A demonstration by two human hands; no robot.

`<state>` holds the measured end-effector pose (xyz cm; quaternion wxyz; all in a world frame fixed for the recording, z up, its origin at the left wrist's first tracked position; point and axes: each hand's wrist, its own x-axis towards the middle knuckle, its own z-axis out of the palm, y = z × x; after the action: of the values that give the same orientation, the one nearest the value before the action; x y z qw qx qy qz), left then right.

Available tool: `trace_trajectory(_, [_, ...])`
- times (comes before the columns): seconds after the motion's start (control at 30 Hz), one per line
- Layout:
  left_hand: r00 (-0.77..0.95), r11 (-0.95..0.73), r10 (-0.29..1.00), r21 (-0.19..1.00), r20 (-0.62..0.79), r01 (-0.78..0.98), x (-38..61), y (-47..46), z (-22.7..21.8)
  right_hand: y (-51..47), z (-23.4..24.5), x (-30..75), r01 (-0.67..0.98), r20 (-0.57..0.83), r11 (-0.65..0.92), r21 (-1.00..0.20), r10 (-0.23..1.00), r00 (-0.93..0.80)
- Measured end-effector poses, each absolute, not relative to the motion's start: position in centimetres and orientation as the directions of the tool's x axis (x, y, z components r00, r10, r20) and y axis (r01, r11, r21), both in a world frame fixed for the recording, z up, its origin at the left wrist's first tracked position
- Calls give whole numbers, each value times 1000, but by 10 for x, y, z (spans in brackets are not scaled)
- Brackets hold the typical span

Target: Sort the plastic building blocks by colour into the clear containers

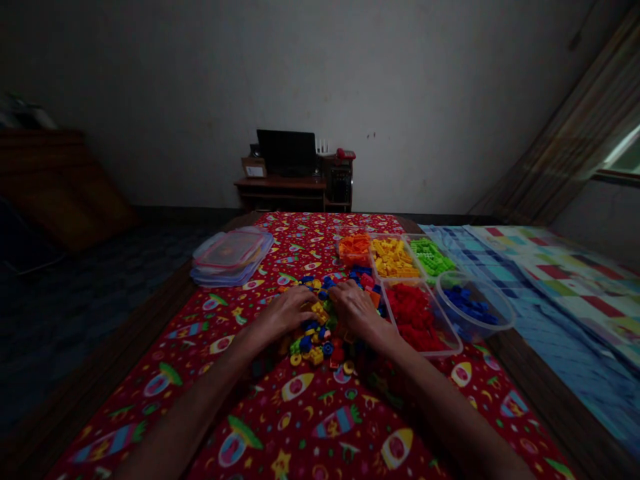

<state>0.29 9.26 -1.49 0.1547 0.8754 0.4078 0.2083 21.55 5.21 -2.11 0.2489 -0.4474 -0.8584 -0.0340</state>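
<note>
A mixed pile of toy building bricks (316,337) in yellow, blue, red, green and orange lies on the red patterned tablecloth (250,413). On the pile's left side is my left hand (293,310), its thumb apart from its curved fingers over the yellow bricks. My right hand (354,308) reaches across the pile from the right, palm down, fingers bent among the bricks and spread a little. Its fingertips are partly hidden, and I see no brick gripped in either hand. Close by my right hand is a clear rectangular box of red bricks (415,317).
Beyond the red box stand boxes of orange bricks (354,248), yellow bricks (395,259) and green bricks (433,257). A round tub (500,313) holds blue bricks. Stacked plastic lids (233,257) lie at left. A bed (560,300) adjoins the table's right side.
</note>
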Motion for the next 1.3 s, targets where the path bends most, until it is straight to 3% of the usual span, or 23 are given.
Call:
trace_trajectory(0.1, [549, -605, 793, 449, 265, 658, 7, 94, -16, 47, -16, 225, 735, 533, 643, -214, 708, -464])
trace_trajectory(0.2, [488, -561, 824, 542, 289, 626, 8, 97, -9, 46, -9, 227, 687, 557, 669, -285, 698, -450])
trace_trajectory(0.4, [447, -468, 860, 727, 244, 503, 19, 89, -7, 49, -7, 209, 638, 451, 619, -457, 780, -433])
trace_trajectory(0.57, [362, -268, 924, 884, 123, 384, 32, 80, -13, 44, -5, 205, 585, 370, 612, -532, 790, -489])
trace_trajectory(0.73, [334, -145, 940, 964, 64, 224, 33, 78, -9, 40, 3, 210, 606, 327, 609, -511, 790, -518])
trace_trajectory(0.83, [293, -229, 946, 926, 139, 300, 24, 81, 1, 45, 15, 223, 689, 366, 578, -438, 814, -451])
trace_trajectory(0.97, [263, -362, 930, 768, 257, 528, 5, 89, 11, 76, 40, 266, 824, 481, 462, -328, 832, -275])
trace_trajectory(1.17, [404, -429, 893, 652, 199, 625, -8, 97, -4, 130, 55, 328, 943, 480, 297, -148, 855, -194])
trace_trajectory(1.3, [468, -475, 866, 577, 174, 665, -4, 97, -17, 110, 43, 310, 913, 514, 368, -174, 825, -235])
